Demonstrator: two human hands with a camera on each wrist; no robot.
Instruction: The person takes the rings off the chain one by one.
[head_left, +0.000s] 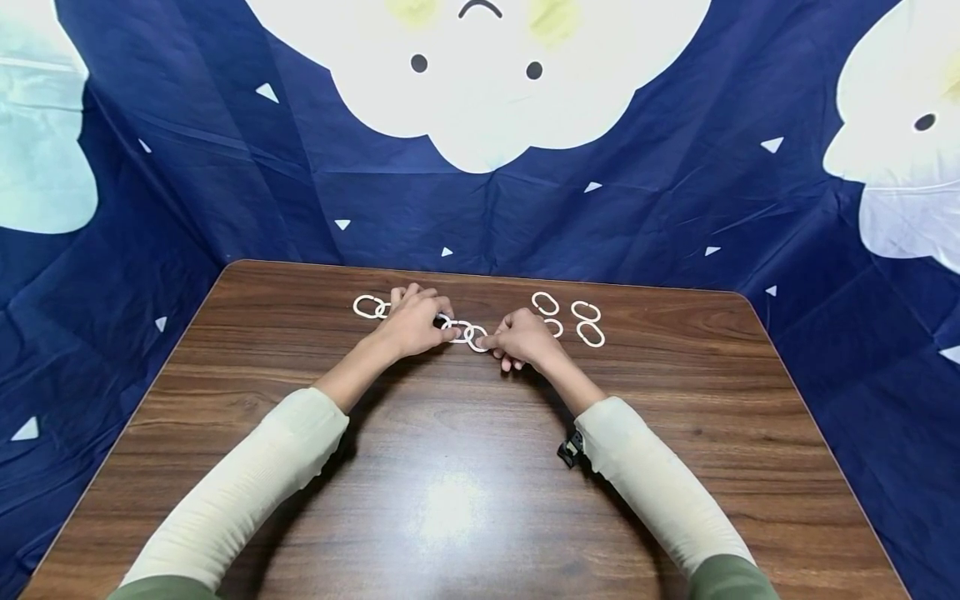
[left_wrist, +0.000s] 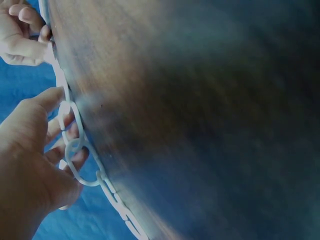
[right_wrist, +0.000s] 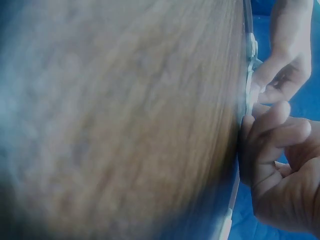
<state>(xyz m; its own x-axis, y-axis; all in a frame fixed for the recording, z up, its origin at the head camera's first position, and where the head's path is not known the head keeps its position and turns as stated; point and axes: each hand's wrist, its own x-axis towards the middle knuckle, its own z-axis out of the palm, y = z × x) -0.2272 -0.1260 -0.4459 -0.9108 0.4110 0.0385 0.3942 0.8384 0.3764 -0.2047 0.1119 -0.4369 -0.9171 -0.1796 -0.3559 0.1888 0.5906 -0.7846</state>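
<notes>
A chain of white plastic links (head_left: pixel 367 307) lies across the far part of the table, partly hidden under my left hand. My left hand (head_left: pixel 416 321) spans the chain from above, its thumb on a link (head_left: pixel 467 323) near the right end and its fingers bent behind the chain. My right hand (head_left: pixel 522 337) pinches the end link (head_left: pixel 477 348) between thumb and forefinger, its other fingers curled beneath. In the left wrist view, joined links (left_wrist: pixel 82 182) run beside the left hand. The right wrist view hides most of the pinched link behind the fingers.
To the right of my right hand lie several loose white links (head_left: pixel 586 312), one partly covered by the hand. The brown wooden table (head_left: pixel 450 433) ends at a blue cloth backdrop (head_left: pixel 487 217) with white clouds. A small black device (head_left: pixel 572 450) sits at the right sleeve.
</notes>
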